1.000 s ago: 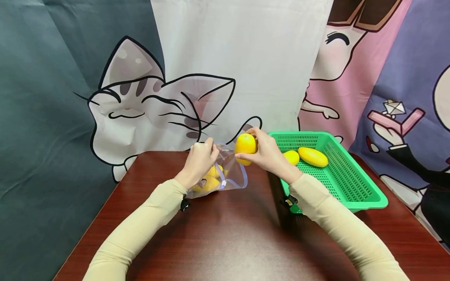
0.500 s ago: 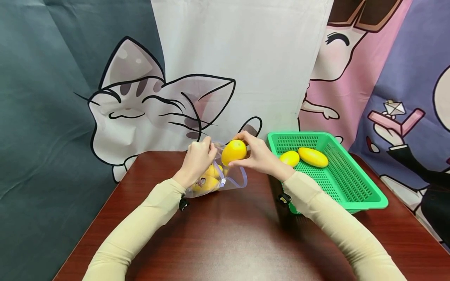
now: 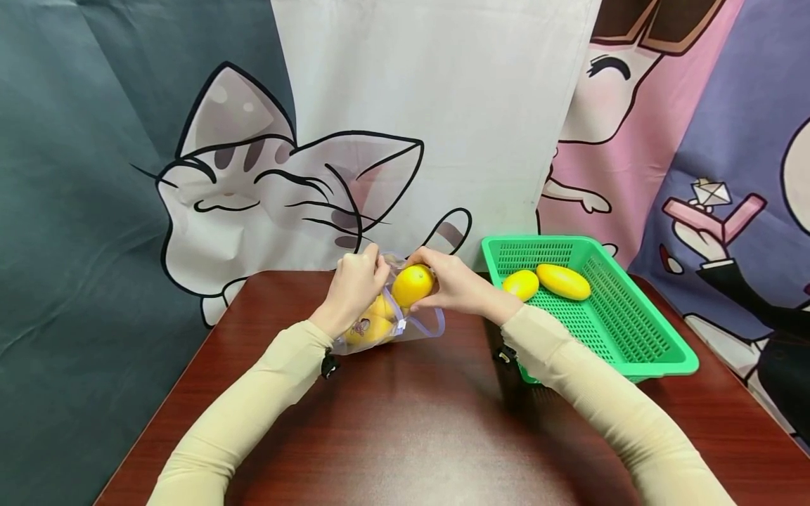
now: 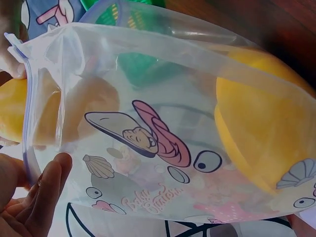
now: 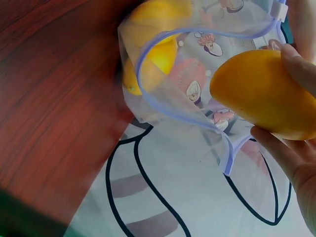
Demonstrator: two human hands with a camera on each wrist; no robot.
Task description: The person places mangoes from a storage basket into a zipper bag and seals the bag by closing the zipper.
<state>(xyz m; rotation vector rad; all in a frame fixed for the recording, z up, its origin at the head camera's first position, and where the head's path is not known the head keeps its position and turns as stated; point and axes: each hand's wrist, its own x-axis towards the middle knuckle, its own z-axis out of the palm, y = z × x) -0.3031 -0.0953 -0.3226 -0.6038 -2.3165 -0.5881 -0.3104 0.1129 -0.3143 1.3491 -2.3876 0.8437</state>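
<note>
A clear zip bag (image 4: 123, 163) with printed shells and a purple zip edge has several yellow mangoes (image 3: 370, 330) inside. My left hand (image 3: 356, 289) pinches the rim of its mouth at the top. My right hand (image 3: 460, 284) grips another mango (image 3: 413, 285) between thumb and fingers, right at the bag's mouth. In the right wrist view that mango's rounded end overlaps the mouth, which gapes wide, and the plastic slider (image 5: 279, 11) sits at one end of the zip. The left wrist view shows the held mango (image 4: 12, 111) partly through the bag's side.
A green plastic basket (image 3: 623, 316) stands to the right on the brown table (image 3: 405, 429), with a long mango (image 3: 563, 282) and a shorter mango (image 3: 521, 286) lying in it. A cartoon-printed cloth (image 3: 443, 91) hangs behind the table.
My right hand has moved left and slightly down with the mango, from right of the bag to its mouth. The mango has tilted. My left hand stays nearly still on the rim.
</note>
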